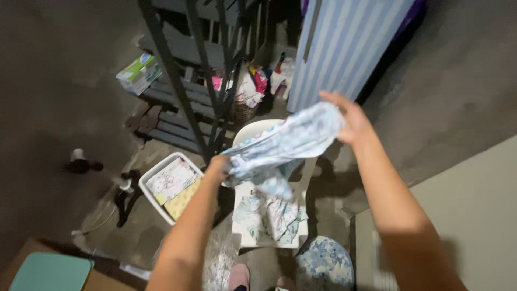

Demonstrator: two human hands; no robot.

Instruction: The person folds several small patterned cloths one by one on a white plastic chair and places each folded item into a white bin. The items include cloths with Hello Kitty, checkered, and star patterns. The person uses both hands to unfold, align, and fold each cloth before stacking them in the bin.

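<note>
Home laundry corner, clothes basket (153, 178), plastic chair (253, 132)

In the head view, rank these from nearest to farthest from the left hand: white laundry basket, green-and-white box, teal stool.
1. White laundry basket, just left of the left hand.
2. Green-and-white box, upper left on the shelf.
3. Teal stool, bottom-left corner.

Fingers of left hand (218, 164) are hidden in the blurred cloth (283, 145). Part of the chair (253, 129) seat is covered by clothes (272, 215). Teal lid (51, 272) and cushion (323, 264) are cut off at the bottom edge.
</note>
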